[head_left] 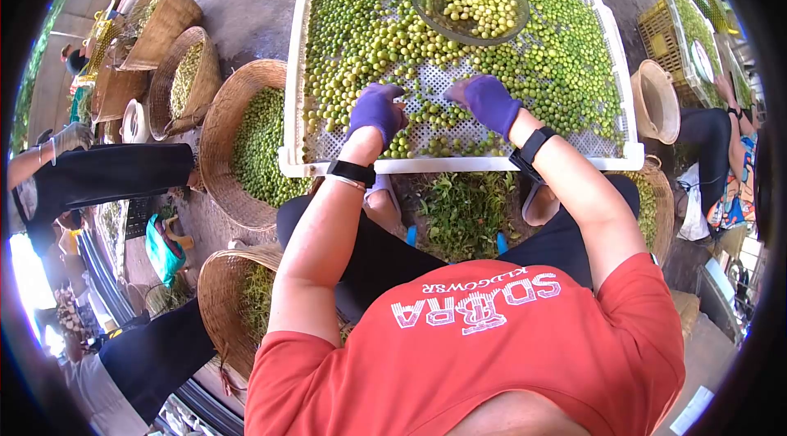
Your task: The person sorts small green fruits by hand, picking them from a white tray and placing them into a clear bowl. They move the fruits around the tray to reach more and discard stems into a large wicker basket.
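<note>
A white perforated tray (293,67) holds a spread of small round green fruits (369,6). Near its front, my left hand (379,113), in a purple glove, is over the fruits with its fingers curled; what they hold, if anything, is hidden. My right hand (487,102), also gloved in purple, is just across from it, its fingers bent toward the left; I cannot make out anything between them. Bare mesh shows between and beyond the hands. At the tray's back, a round translucent bowl (426,14) contains paler yellow-green fruits.
Wicker baskets of fruit (215,145) stand to the left, one (215,297) nearer me. A pale bucket (656,100) is right of the tray. Green leaves (467,215) lie between my feet. Other people sit on both sides, one gloved hand (74,138) at left.
</note>
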Demonstrator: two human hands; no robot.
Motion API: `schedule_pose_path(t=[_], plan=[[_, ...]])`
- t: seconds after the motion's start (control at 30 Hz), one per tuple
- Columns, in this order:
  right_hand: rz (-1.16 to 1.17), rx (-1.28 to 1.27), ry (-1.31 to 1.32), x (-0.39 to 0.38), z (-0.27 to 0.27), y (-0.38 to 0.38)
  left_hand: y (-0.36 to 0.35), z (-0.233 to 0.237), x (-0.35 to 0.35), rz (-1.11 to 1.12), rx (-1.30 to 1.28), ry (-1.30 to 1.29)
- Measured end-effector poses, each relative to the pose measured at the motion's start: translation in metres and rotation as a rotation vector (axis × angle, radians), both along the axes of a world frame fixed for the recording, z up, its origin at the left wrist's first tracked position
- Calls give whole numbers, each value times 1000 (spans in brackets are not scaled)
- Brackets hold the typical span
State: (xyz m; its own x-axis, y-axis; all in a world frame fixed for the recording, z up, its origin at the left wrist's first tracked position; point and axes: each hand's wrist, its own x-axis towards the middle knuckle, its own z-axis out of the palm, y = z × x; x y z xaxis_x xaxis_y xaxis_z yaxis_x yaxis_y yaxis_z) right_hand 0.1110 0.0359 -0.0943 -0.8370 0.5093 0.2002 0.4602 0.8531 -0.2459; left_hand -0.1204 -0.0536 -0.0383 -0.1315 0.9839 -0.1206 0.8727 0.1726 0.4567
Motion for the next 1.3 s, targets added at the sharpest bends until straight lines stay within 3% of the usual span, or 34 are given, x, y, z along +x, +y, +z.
schedule_pose_path(t=[0.23, 0.33, 0.43, 0.47, 0.57, 0.7, 0.73, 0.8, 0.9, 0.97, 1.03, 1.1, 1.17, 1.23, 1.3], plan=[[-37, -37, -165, -1, 12, 2, 2, -13, 6, -175, -106, 191], [-201, -201, -5, 4, 26, 0, 0, -14, 11, -261, 49, 141], [-296, -380, 313, 13, 64, -10, -1, -27, 21, -368, -37, 240], [-289, -592, 306, 18, 86, -16, 0, -28, 22, -353, -22, 276], [-286, -480, 365, 26, 86, -20, 5, -27, 25, -310, -65, 308], [-384, -342, 104, 47, 70, -6, 4, -26, 28, -314, -47, 357], [-352, -322, 163, 47, 71, -4, 6, -27, 28, -309, -86, 364], [-453, -592, 245, 47, 73, -2, 8, -29, 28, -296, -165, 376], [-497, -949, 434, 47, 69, 3, 9, -20, 25, -249, -224, 196], [-486, -1247, 651, 42, 73, 0, 13, -2, 31, 14, -338, -331], [-435, -1250, 697, 36, 79, -3, 16, 0, 31, 223, -396, -874], [-390, -1293, 736, 28, 89, -9, 16, -26, 19, -122, -189, -1114], [-353, -1380, 767, 21, 99, -18, 18, -36, 27, -189, -154, -1313], [-250, -1227, 685, 15, 99, -24, 17, -39, 38, -243, -160, -1546], [-121, -996, 656, 10, 91, -30, 16, -35, 47, -311, -92, -1225]])
